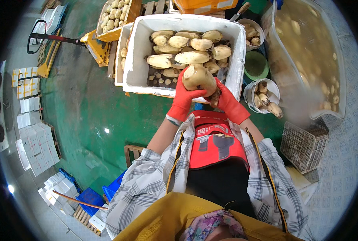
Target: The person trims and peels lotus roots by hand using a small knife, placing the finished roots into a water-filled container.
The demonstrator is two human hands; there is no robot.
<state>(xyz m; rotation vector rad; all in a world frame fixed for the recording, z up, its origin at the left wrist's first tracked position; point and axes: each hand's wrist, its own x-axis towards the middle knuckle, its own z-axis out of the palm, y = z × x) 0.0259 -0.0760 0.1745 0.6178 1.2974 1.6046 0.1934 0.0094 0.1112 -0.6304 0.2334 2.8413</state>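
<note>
My left hand (182,96), in a red glove, grips a thick lotus root section (198,79) from its left side, over the near edge of a white foam box (140,60). At the root's lower right is my right hand (228,101), also red-gloved, its fingers closed around a brown wooden-looking handle (215,98); the tool's blade cannot be made out. Inside the box lie several pale lotus roots (192,57) in rows, with small cut ends (167,81) in the near left corner.
Right of the box stand a white bucket of root pieces (247,98), a green basin (256,64) and another bucket (258,25). A knife (240,11) rests beyond. Farther right are a large tub of murky water (311,54) and a plastic crate (301,147). A pallet jack (97,48) stands left.
</note>
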